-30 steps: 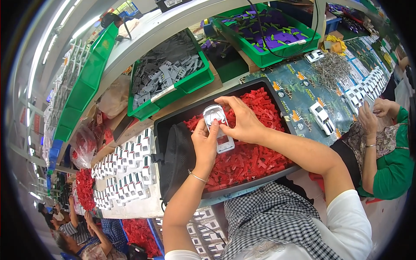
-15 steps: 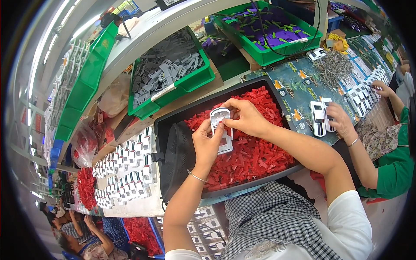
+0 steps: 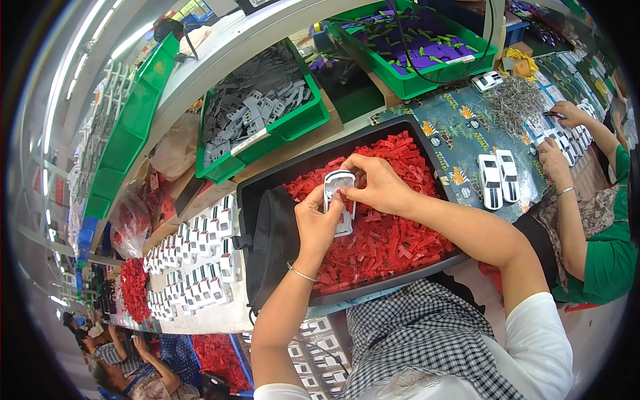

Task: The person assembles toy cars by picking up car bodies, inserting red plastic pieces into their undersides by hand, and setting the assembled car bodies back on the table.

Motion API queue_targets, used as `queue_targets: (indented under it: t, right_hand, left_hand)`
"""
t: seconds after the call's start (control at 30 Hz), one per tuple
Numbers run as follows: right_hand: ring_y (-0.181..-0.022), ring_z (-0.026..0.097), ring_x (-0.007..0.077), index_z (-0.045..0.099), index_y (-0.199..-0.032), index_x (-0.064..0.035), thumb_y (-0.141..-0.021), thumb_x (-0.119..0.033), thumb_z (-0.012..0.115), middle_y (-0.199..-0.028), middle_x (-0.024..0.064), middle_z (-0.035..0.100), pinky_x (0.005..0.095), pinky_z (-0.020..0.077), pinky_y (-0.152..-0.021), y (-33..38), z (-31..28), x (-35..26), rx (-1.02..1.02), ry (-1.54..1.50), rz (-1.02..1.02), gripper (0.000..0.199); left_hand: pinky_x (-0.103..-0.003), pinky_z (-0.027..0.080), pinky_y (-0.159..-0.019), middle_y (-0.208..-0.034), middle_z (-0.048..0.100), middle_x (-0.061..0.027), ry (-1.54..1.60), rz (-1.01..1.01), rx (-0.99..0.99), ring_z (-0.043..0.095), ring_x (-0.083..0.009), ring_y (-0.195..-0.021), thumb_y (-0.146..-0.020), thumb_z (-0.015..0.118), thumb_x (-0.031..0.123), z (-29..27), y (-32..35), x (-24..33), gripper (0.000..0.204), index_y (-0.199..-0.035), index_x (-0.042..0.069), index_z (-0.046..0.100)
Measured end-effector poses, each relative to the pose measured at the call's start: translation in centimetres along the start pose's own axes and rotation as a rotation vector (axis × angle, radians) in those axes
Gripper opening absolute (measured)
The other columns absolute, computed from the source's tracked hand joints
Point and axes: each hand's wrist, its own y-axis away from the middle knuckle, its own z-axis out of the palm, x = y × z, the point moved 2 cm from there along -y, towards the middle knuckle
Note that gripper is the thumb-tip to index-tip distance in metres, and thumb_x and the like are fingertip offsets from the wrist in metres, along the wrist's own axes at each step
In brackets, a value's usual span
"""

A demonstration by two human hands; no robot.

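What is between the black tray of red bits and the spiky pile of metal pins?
In the head view, two white toy cars lie side by side on the patterned mat.

Short white sleeves end well above bare forearms. A thin silver bangle (image 3: 301, 273) circles the left wrist, below the fingers.

Both forearms rise from below and meet at the fingertips. The left hand (image 3: 319, 223) is cupped, thumb up. The right hand (image 3: 377, 187) curls over it, fingers pinched.
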Motion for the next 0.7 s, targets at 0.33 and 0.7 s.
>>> queue_targets:
  t: [0.33,0.7]
  right_hand:
    - [-0.07,0.061,0.0132,0.057,-0.1,0.0027,-0.078,-0.004,0.07,-0.083,0.008,0.064,0.0294,0.0505,-0.063,0.3,0.2,0.1,0.068,0.054,-0.075,0.026]
    - [-0.083,0.058,0.0079,0.057,-0.098,-0.0003,-0.082,0.0,0.065,-0.09,0.0017,0.06,0.023,0.0481,-0.074,0.6,0.5,0.4,-0.071,-0.17,0.091,0.018]
  left_hand:
    - [-0.022,0.046,-0.054,-0.069,0.062,0.0003,-0.037,0.054,0.039,0.055,-0.0036,-0.059,-0.084,0.059,0.003,0.4,-0.4,-0.7,0.02,-0.102,-0.002,0.066]
    - [-0.042,0.044,-0.094,-0.112,0.063,-0.0169,-0.489,0.479,-0.009,0.058,-0.0329,-0.106,-0.083,0.069,0.025,-2.8,1.6,3.9,0.039,-0.115,0.004,0.061]
